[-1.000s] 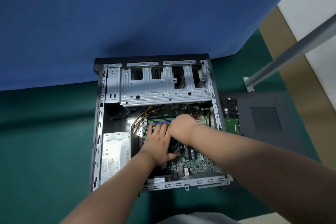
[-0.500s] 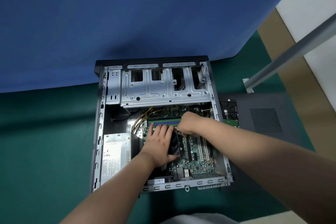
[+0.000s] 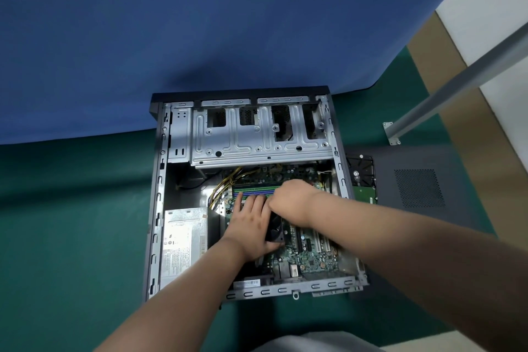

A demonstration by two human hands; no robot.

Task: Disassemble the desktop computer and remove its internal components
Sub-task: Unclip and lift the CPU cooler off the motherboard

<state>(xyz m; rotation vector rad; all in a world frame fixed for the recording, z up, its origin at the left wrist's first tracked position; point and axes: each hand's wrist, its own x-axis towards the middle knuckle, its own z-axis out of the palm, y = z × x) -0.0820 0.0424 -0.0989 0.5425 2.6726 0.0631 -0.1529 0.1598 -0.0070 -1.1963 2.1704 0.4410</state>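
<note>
Both hands are down inside the open case. The left hand (image 3: 251, 226) lies flat over the motherboard (image 3: 303, 258), fingers straight and spread toward the memory slots (image 3: 254, 190), its palm resting against a black fan block (image 3: 275, 230) that sits on the board. The right hand (image 3: 291, 200) crosses over it, knuckles up, fingers curled downward at the top of that fan block; they are hidden beneath the hand, so I cannot tell what they have hold of, if anything.

Just left of the hands, a bundle of yellow and black cables (image 3: 221, 187) runs up from the board edge. Further left, the silver power supply (image 3: 183, 240) sits in the lower left corner of the computer case (image 3: 155, 208), label facing up. Above the hands, the bare metal drive cage (image 3: 257, 137) spans the top of the case.

The case lies on its side on a green mat (image 3: 71, 223), its top end against a blue cloth (image 3: 200, 23). To its right, a hard drive (image 3: 361, 177) lies touching the case wall, on a dark side panel (image 3: 428, 180) with a mesh vent. A grey metal pole (image 3: 463, 80) slants across the far right.
</note>
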